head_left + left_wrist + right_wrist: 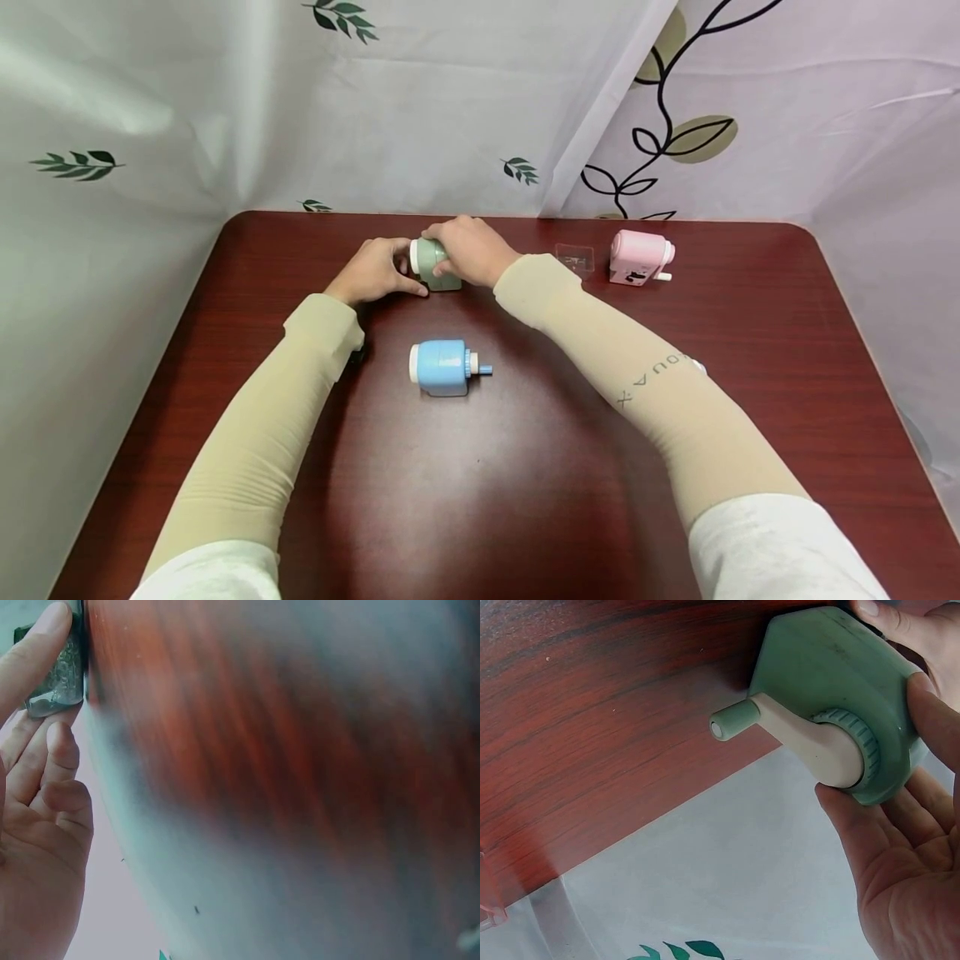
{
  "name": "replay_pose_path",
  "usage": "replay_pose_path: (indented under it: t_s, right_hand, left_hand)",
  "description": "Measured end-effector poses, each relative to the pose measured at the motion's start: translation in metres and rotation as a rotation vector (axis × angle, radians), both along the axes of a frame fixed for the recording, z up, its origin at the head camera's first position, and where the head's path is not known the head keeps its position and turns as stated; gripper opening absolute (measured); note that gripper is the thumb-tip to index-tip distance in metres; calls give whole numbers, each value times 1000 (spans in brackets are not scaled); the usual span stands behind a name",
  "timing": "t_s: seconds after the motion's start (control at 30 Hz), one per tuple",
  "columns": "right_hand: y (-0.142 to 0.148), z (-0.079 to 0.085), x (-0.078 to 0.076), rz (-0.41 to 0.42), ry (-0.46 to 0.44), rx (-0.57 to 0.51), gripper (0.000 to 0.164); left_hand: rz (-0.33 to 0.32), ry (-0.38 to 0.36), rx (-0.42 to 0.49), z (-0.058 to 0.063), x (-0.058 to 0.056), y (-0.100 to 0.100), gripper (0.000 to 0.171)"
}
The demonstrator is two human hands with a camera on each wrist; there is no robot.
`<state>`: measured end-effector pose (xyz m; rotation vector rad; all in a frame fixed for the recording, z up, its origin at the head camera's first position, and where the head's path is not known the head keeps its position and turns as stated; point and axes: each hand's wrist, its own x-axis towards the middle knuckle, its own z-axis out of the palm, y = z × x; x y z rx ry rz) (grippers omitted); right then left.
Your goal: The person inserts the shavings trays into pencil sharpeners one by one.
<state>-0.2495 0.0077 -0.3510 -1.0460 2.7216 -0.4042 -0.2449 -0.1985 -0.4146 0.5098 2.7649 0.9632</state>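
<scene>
A green hand-crank pencil sharpener (427, 265) with a white front ring is near the table's back edge, between both hands. My right hand (468, 250) grips it from above, fingers and thumb around the crank-end body. In the right wrist view, the sharpener's cream crank arm (810, 746) with a green knob sticks out past those fingers. My left hand (377, 271) is at the front face, thumb low and fingers on the far side. In the left wrist view, its thumb and fingers pinch around a see-through part (64, 679) of the sharpener.
A blue pencil sharpener (442, 367) lies nearer, at mid-table, its crank end to the right. At the back right stands a pink pencil sharpener (639, 258), with a clear pink-edged piece (575, 258) left of it. A white patterned curtain (420, 108) hangs behind the table.
</scene>
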Motion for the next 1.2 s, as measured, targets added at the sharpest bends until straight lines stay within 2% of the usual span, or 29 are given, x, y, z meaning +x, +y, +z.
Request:
replay_pose_path:
  t_s: [1.2]
  right_hand:
    - [1, 1, -1, 8, -5, -3, 57]
  left_hand:
    - [-5, 23, -15, -2, -4, 4, 42]
